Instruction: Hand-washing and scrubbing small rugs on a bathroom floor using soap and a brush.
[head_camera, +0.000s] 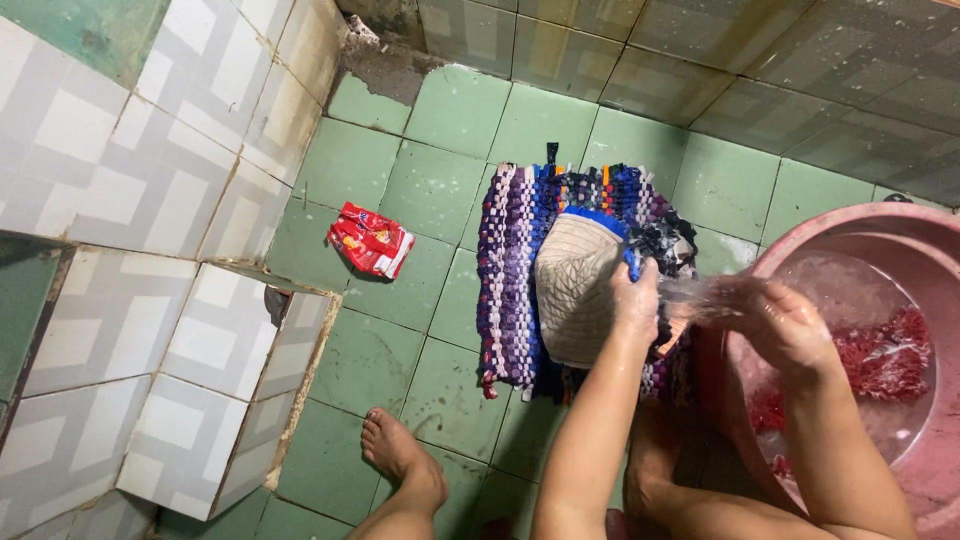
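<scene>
Cap (578, 300), beige quilted with blue trim, pinched at its edge in my left hand (637, 297), grip clamped on the brim, held over the woven rag mat (512, 280) on the green tiled floor (390, 210); my right hand (790, 325), blurred above the pink basin (850, 240), grip state I cannot tell; red cloth (885, 360) soaking in the basin; red sachet (371, 239) lying well apart on the floor; best kept firm at the brim, I judge, with water falling into the basin.

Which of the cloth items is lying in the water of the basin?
The red shaggy cloth lies in the pink basin. The woven multicoloured mat lies on the floor tiles, and the beige cloth rests on that mat.
</scene>
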